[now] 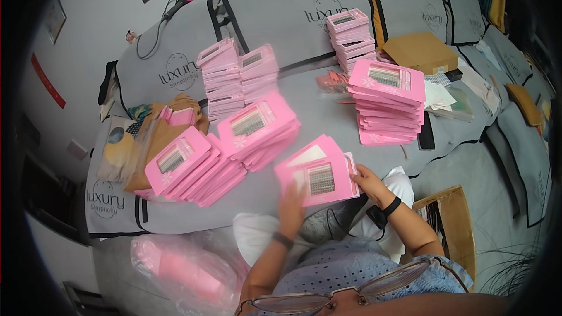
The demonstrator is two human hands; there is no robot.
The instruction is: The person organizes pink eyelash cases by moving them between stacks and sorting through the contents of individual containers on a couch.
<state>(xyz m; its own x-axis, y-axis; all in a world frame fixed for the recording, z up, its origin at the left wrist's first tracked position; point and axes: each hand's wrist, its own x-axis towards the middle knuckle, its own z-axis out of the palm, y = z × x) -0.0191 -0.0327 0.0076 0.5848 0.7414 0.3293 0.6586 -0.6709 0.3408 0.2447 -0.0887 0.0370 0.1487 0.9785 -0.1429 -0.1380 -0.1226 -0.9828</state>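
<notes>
Over my lap, a pink eyelash pack (321, 179) shows rows of dark lashes through its window. A second pink card sleeve (310, 151) lies behind it, partly covered. My right hand (370, 184) is closed on the right end of the front pack, where the edge of a pale tray sticks out. At the left end is my left hand (291, 203), its fingers smeared by motion, so its grip is unclear. Just beyond are two fanned piles of pink eyelash packs, a left pile (178, 159) and a middle pile (254, 124).
The grey-covered sofa (319, 105) carries tall stacks of slimmer pink cases (220, 76), a right-hand pack pile (387, 102), a cardboard box (418, 52) and a black phone (427, 131). Below sit a clear plastic bag (184, 269) with pink contents and an open carton (453, 222).
</notes>
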